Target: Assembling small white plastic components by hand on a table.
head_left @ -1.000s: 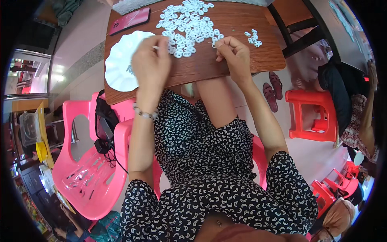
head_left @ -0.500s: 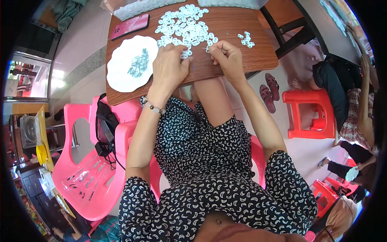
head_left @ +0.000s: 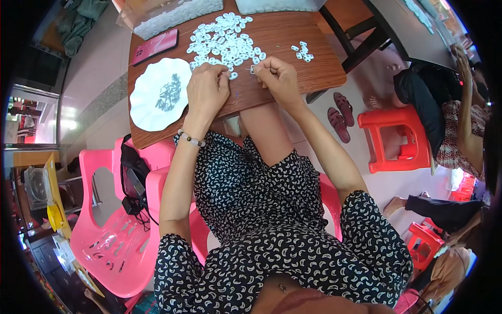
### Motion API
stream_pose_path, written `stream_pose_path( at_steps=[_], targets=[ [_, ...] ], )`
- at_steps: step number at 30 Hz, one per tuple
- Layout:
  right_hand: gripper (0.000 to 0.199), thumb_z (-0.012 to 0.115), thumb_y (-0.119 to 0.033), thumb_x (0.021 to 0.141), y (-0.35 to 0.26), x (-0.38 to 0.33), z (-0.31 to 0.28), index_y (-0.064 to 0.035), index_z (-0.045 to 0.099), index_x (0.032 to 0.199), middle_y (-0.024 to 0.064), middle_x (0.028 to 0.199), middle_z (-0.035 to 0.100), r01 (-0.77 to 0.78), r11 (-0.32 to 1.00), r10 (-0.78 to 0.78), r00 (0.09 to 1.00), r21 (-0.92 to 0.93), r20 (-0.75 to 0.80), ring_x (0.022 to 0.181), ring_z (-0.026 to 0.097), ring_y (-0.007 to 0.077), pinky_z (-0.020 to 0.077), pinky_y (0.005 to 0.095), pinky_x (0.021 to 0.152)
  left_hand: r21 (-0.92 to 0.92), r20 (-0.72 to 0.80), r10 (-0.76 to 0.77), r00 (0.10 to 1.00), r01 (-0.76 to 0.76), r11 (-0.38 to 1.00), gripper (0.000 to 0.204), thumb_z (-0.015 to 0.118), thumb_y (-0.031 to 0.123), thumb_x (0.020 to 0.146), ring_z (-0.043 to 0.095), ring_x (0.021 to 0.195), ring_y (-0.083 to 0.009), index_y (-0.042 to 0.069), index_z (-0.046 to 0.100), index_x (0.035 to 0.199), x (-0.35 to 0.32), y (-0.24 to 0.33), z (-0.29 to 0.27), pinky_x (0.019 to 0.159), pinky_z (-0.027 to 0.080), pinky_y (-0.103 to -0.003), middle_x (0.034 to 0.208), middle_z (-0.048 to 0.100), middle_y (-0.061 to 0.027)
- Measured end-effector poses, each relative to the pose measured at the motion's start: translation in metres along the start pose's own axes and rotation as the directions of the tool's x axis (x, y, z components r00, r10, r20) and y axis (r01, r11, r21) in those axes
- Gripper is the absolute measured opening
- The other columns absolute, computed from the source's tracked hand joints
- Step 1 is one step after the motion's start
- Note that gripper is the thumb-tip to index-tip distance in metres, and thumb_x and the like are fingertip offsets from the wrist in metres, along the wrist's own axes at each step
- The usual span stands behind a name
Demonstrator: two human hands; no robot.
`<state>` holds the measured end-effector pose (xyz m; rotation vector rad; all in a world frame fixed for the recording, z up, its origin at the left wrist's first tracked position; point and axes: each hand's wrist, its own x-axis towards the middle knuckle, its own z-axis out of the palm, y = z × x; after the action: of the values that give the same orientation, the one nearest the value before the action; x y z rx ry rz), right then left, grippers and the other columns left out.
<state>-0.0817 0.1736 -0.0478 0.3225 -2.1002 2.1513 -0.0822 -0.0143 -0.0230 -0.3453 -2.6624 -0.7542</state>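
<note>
A loose pile of small white oval plastic pieces with two holes each (head_left: 222, 42) lies on the brown wooden table (head_left: 308, 78). At the pile's near edge, my left hand (head_left: 207, 90) has its fingers curled and pinched together beside a single white piece (head_left: 233, 76); what they hold is hidden. My right hand (head_left: 281, 81) pinches a small white piece (head_left: 253, 69) between thumb and forefinger, with a thin metal bit showing there. Left of my left hand, a white wavy-rimmed plate (head_left: 144, 107) carries many tiny dark metal parts (head_left: 169, 93).
Several white pieces (head_left: 303, 51) form a small group at the right. A pink phone (head_left: 155, 47) and clear bins of white pieces (head_left: 178, 17) sit farther back. Pink chair (head_left: 112, 246) at left; red stool (head_left: 395, 138), sandals (head_left: 340, 118) and seated people at right.
The view has shifted, so the table appears slightly lower and farther left. Both hands keep nearly the same pose at the pile's near edge. A person's leg at right has stretched out.
</note>
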Motion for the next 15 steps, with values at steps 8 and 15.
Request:
stream_pose_path(
  at_steps=[8, 15],
  targets=[
    [0.013, 0.062, -0.013, 0.088, -0.004, 0.0, 0.001, -0.001, 0.062, 0.083, -0.0024, 0.066, 0.057, -0.002, 1.0, 0.002, 1.0, -0.019, 0.002, 0.058, 0.047, 0.0017, 0.037, 0.0184, 0.052, 0.128, 0.043, 0.111, 0.993, -0.116, 0.985, 0.018, 0.069, 0.02, 0.08, 0.059, 0.084, -0.0329, 0.005, 0.072, 0.089, 0.003, 0.01, 0.0, 0.075, 0.047, -0.039, 0.081, 0.064, -0.0146],
    [0.016, 0.065, -0.015, 0.086, -0.002, 0.001, 0.0, 0.0008, 0.063, 0.084, -0.0023, 0.067, 0.059, -0.015, 0.999, 0.014, 1.0, 0.028, 0.013, 0.059, 0.049, 0.001, 0.0386, 0.0196, 0.051, -0.682, 0.153, -0.314, 0.937, 0.331, 0.653, 0.026, 0.067, 0.026, 0.088, 0.053, 0.061, -0.0071, 0.001, 0.071, 0.089, 0.002, -0.001, -0.002, 0.054, 0.043, -0.022, 0.077, 0.064, 0.0]
  ],
)
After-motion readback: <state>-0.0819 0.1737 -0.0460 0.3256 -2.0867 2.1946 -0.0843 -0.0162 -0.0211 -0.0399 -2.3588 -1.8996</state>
